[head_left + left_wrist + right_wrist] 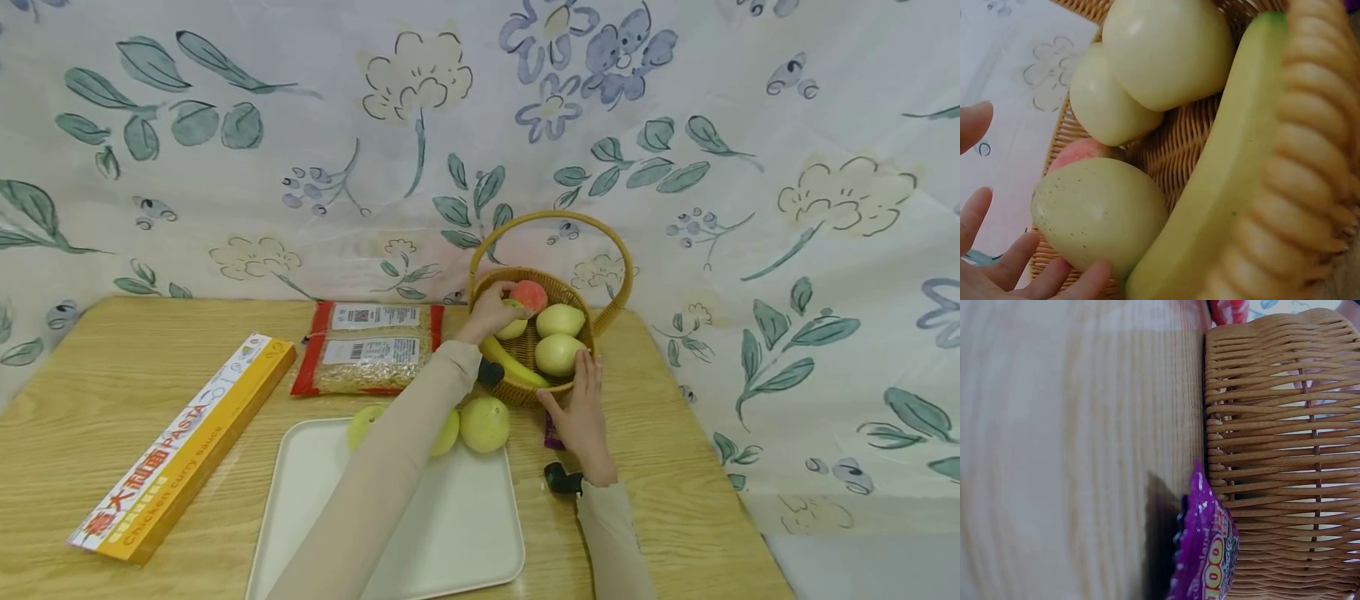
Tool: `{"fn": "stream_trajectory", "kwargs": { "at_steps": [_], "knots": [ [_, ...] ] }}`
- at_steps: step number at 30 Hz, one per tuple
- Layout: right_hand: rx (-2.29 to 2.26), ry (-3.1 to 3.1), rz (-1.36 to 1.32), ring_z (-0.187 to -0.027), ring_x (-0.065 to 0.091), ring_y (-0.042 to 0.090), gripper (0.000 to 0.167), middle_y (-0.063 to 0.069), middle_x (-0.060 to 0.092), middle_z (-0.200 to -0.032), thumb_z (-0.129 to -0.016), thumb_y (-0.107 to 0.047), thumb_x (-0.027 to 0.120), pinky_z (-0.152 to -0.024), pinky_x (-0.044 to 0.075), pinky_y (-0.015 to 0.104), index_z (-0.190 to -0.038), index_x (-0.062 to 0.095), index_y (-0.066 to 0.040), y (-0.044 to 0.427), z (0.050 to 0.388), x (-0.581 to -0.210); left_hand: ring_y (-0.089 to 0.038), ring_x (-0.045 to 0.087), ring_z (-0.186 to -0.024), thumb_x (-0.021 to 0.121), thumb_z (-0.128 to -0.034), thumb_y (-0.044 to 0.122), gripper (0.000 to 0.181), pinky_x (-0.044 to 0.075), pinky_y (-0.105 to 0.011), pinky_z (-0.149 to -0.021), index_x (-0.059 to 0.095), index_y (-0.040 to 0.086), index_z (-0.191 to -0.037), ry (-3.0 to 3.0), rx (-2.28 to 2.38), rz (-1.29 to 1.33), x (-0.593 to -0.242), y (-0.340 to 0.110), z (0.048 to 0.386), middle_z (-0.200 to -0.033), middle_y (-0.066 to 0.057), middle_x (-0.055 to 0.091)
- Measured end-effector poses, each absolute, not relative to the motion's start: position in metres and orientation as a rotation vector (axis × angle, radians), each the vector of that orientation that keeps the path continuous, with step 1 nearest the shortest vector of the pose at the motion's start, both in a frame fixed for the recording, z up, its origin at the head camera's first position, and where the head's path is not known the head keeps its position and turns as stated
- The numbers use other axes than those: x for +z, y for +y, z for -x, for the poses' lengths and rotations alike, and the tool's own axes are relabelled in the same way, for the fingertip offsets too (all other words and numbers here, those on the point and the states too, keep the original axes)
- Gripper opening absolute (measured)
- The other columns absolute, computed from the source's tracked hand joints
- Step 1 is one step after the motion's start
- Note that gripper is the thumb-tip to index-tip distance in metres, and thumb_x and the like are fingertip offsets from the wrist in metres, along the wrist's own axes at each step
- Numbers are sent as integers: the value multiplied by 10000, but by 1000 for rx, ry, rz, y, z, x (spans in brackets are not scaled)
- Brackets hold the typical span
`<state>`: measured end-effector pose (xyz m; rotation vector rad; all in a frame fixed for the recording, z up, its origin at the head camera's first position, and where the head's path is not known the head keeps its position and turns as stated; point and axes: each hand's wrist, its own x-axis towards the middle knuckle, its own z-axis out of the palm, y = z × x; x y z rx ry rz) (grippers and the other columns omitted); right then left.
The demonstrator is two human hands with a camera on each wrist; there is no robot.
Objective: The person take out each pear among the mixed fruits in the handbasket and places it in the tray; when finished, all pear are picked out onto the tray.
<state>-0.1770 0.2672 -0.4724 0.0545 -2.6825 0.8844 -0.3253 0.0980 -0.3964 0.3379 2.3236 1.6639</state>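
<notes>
A wicker basket [517, 392] with a tall handle holds a banana [1210, 187], a red peach [529, 295] and several pale yellow-green fruits. My left hand [491, 315] reaches over the basket's left rim to a speckled pear-like fruit [1097, 212]. In the left wrist view its fingertips lie at that fruit's lower side, with the thumb well apart. At the basket's near right side is my right hand [583, 421], touching the rim with extended fingers and the thumb spread. The right wrist view shows the woven wall [1285, 462] but not the hand.
A purple candy packet [1207, 550] lies against the basket. Round yellow-green fruits, including one at the corner [484, 425], sit along the far edge of a white tray [450, 533]. Behind are a red-edged pasta bag [367, 350] and, left, a yellow pasta box [187, 442].
</notes>
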Motion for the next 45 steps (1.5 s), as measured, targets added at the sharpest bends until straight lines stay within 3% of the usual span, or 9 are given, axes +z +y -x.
{"fn": "stream_trajectory", "kwargs": {
  "at_steps": [5,12,25,32,39,45],
  "knots": [
    [895,-2683,-61,-1469,-12,481,948,226,84,-1605,-922,-441,609,-1141,194,629,-1545,54,8,266,178,-472,-328,462,-1294,697,-872,211,652,397,-453,-1078,413,75,-1443,2365,1615,-340,-396,100,329,-1463,-165,438],
    [882,-2670,-77,-1465,-3,489,958,238,97,-1599,-921,-501,578,-1140,192,632,-1540,68,23,267,179,-471,-335,431,-1332,690,-864,208,648,388,-452,-1093,417,82,-1438,2338,1614,-305,-397,101,333,-1481,-162,416],
    [909,-2680,-64,-1487,-46,428,942,203,76,-1615,-920,-432,615,-1145,209,614,-1551,55,-13,263,177,-470,-349,420,-1341,668,-868,187,696,394,-467,-1075,351,112,-1483,2329,1475,-316,-404,115,334,-1473,-125,446],
    [918,-2664,-71,-1489,-36,422,939,212,92,-1610,-918,-409,627,-1166,164,598,-1546,65,4,264,178,-468,-314,504,-1169,642,-830,61,627,444,-411,-928,447,85,-1426,2328,1437,-425,-409,119,336,-1443,-129,481],
    [910,-2693,-50,-1495,-52,401,932,199,73,-1617,-923,-374,631,-1176,158,583,-1548,48,-3,266,177,-469,-321,449,-1312,658,-836,58,631,419,-448,-1048,439,60,-1427,2272,1461,-401,-416,120,337,-1465,-138,453],
    [926,-2707,-31,-1493,-65,404,927,191,56,-1619,-930,-371,623,-1172,164,589,-1552,34,-17,268,176,-472,-319,469,-1298,677,-840,102,596,434,-447,-1039,480,74,-1403,2292,1474,-377,-418,124,336,-1442,-126,483]
  ]
}}
